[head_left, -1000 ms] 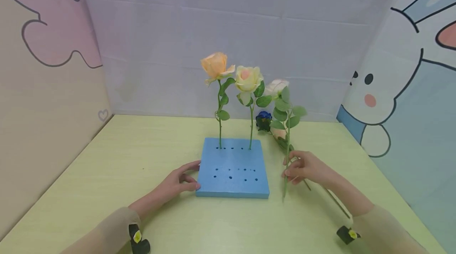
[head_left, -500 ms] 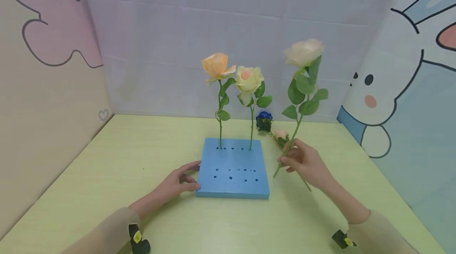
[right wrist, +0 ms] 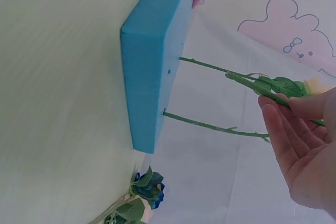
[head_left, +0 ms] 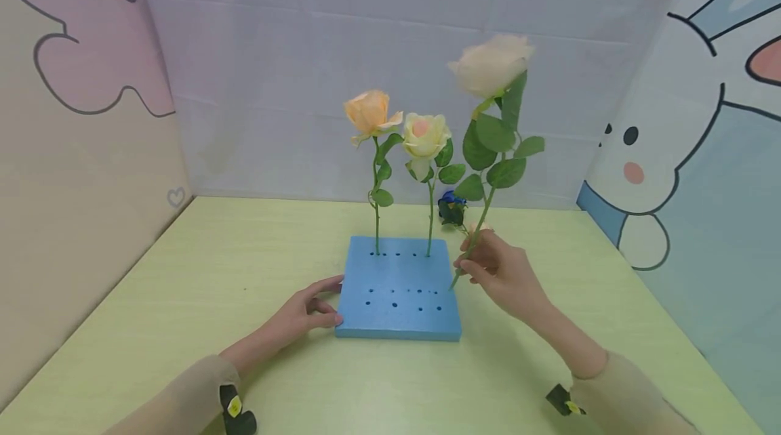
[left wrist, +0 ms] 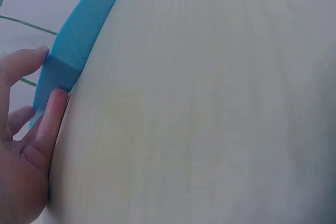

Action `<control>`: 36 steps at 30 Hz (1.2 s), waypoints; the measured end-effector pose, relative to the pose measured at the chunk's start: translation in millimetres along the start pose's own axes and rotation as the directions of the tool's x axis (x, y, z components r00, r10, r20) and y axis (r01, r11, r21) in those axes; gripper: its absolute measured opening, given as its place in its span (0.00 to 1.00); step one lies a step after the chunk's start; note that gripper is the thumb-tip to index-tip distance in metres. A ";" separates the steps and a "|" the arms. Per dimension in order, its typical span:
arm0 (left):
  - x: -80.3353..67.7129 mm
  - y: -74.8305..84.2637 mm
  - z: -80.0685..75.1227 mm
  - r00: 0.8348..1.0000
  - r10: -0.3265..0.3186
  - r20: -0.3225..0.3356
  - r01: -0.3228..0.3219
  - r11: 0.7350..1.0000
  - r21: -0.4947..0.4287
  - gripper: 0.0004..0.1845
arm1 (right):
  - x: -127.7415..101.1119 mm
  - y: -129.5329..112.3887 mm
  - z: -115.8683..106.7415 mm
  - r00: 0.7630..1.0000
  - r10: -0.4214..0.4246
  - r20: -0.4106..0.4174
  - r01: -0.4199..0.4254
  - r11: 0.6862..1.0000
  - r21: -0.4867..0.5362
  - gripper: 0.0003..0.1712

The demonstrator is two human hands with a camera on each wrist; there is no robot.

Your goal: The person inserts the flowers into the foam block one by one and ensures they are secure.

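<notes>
My right hand (head_left: 497,271) pinches the cream artificial rose (head_left: 491,68) by its stem over the square blue foam block (head_left: 399,313), left hand (head_left: 307,313) spread against its edge.

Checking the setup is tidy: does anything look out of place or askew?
Two flowers, a blue rose and a pink bud, lie on the table behind the foam block rather than standing in it.

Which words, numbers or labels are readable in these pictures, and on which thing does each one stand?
None is readable.
The yellow tags on the black wrist bands are too small to read.
The walls carry only cartoon drawings.
The blue foam block and the rose in the right hand bear no writing.
</notes>
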State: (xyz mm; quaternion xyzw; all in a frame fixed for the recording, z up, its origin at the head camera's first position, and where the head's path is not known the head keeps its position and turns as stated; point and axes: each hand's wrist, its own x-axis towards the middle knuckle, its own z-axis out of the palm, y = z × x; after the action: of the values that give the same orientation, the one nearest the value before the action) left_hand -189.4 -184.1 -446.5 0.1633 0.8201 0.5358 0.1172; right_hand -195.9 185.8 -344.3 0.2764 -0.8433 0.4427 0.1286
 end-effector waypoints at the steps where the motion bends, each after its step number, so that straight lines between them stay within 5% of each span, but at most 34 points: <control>1: -0.1 0.4 0.0 1.000 0.000 0.000 0.000 1.000 -0.002 0.40 | 2.0 -1.8 2.3 1.000 -0.021 -0.003 0.021 1.000 -0.008 0.10; 22: 2.4 -1.0 1.7 1.000 0.001 -0.008 -0.001 1.000 0.013 0.42 | 45.3 -24.3 52.1 0.980 -0.195 -0.046 0.195 0.981 -0.016 0.07; 36: 0.2 2.1 -2.1 1.000 0.024 0.012 -0.024 1.000 -0.009 0.41 | 55.9 -22.7 91.4 0.985 -0.170 0.016 0.170 0.985 -0.001 0.05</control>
State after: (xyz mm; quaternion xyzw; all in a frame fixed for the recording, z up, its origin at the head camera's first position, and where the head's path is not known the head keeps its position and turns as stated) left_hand -190.1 -185.0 -443.7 0.1759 0.8149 0.5398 0.1164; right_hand -225.7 81.1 -355.7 0.3507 -0.8182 0.4269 0.1593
